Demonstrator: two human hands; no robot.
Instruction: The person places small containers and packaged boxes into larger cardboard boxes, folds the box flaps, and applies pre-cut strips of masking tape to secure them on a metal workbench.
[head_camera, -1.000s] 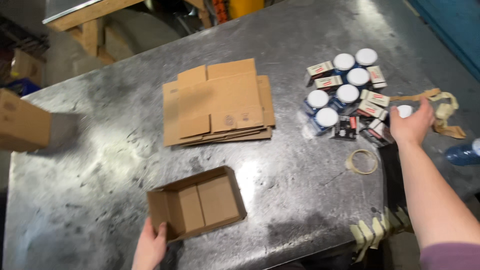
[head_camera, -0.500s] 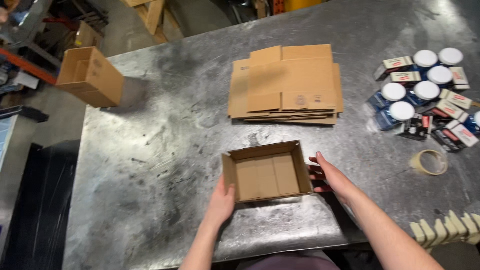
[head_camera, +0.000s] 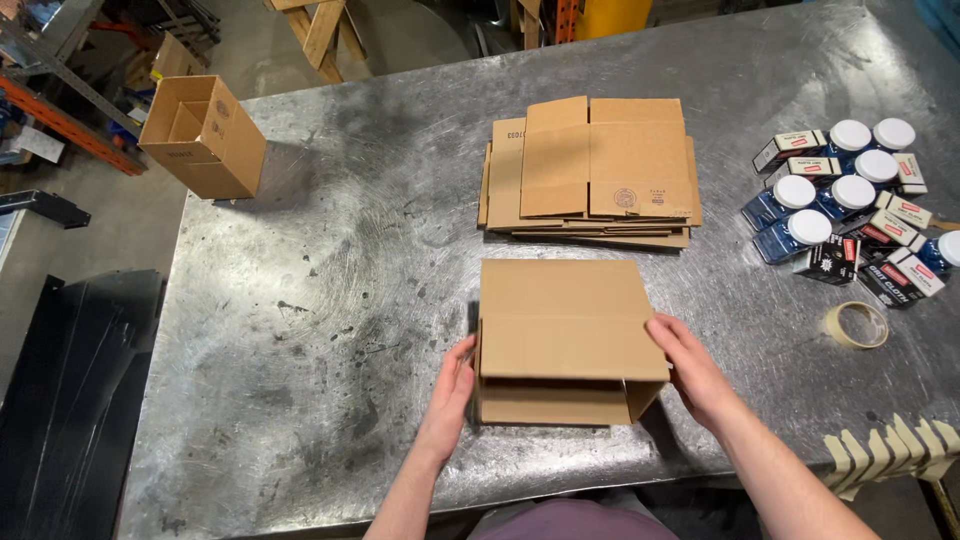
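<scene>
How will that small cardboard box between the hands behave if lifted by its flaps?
The cardboard box is probably light: thin walls, apparently empty. Its flaps look loose and untaped, so they would likely bend or swing open. The left hand and right hand press opposite sides, probably the steadier grip.

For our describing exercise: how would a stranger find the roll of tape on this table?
Start at the metal table and go to its right edge. Below the cluster of white-capped blue bottles lies the roll of tape, flat and alone: the only pale, hollow ring there.
</scene>
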